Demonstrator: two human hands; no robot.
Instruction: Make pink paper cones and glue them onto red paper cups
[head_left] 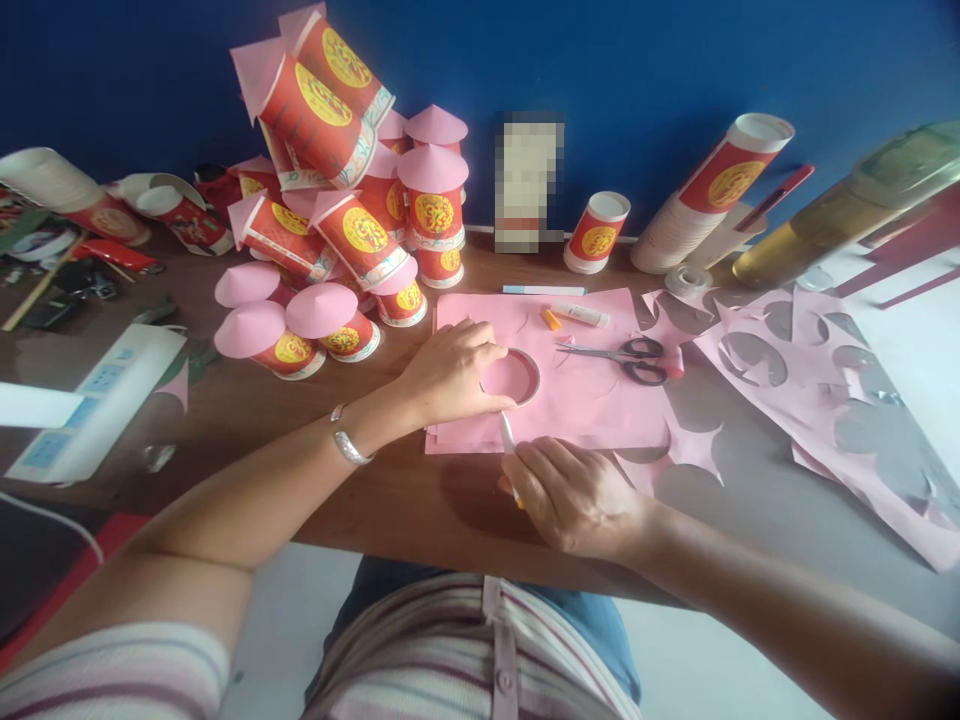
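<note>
My left hand [457, 370] is closed on the rim of a tape roll [534, 378], which lies flat on a sheet of pink paper [592, 420]. Pink shows through the ring's middle. Just below it, my right hand [566, 490] grips a slim white pen [508, 432] with a bit of orange showing under the fingers; its upper end is close to the ring's lower edge. I cannot tell whether they touch. Right of the ring lie scissors [626, 357] with dark handles. A white glue stick [585, 315] rests on the paper beside an orange cap [551, 318].
Red paper cups [360, 235] with pink cone tops are piled at the back left. Behind the paper lies a blue-and-white marker [544, 290]. Stacked cups [701, 200] lean at the back right, near clear tape [688, 280]. Cut pink scraps [810, 400] cover the right side.
</note>
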